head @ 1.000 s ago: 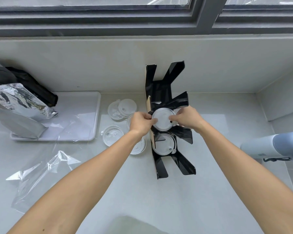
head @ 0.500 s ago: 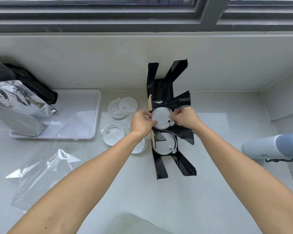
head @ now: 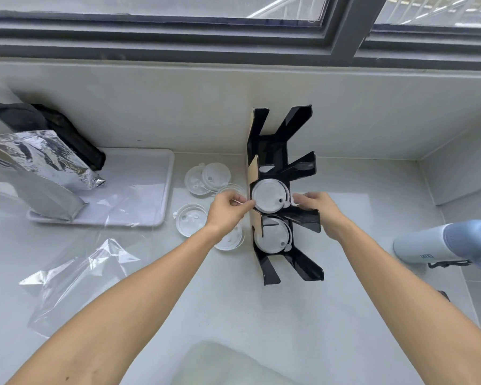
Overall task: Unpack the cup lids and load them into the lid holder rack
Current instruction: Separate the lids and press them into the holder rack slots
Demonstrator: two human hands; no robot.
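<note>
I have a white lid [head: 268,196] seated in the middle bay of the black lid holder rack [head: 285,195], near the table's back edge. My left hand [head: 228,208] pinches its left rim; my right hand [head: 314,204] has fingers curled at its right rim. I should press evenly, keeping it flat. More loose lids [head: 207,176] wait left. The bottle [head: 444,243] at the right edge carries unreadable lettering.
</note>
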